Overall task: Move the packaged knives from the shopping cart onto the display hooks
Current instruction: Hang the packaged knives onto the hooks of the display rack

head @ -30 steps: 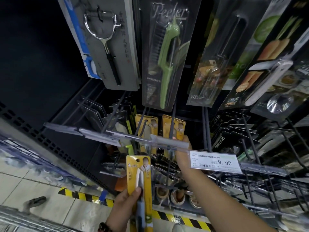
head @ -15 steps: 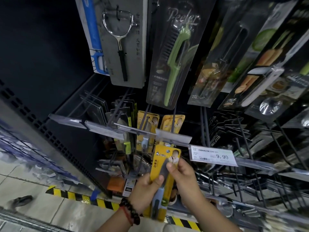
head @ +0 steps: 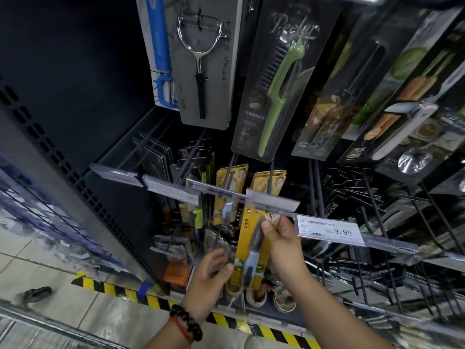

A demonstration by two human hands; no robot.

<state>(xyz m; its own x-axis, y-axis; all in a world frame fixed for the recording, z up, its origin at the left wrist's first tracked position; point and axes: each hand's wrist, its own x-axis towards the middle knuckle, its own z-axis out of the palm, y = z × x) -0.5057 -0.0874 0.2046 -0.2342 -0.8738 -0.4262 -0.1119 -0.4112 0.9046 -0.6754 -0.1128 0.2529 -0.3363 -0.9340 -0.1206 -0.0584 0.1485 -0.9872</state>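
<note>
The packaged knife, on a yellow card, is held upright between both hands just below the clear price rail, its top edge tucked under the rail at the tip of a display hook. Whether the card's hole is on the hook cannot be told; the rail covers that spot.

Left to right:
- Far left, a dark perforated upright is seen, with hazard tape along the shelf base on the tiled floor.
- The left hand, a bead bracelet at its wrist, is set at the card's lower left edge, thumb tip pressed on the card; the fingers are curled and blurred, so the grip behind cannot be told.
- Above, a steel peeler on a grey card and a green peeler pack hang over the work area.
- Two rows of matching yellow knife cards are hung behind the rail.
- The right hand pinches the card's upper right, thumb on the front face.
- A price tag reading 9.90 sits just right of that hand, touching the rail.
- Further right, bare black hooks and dark packs crowd the space.
</note>
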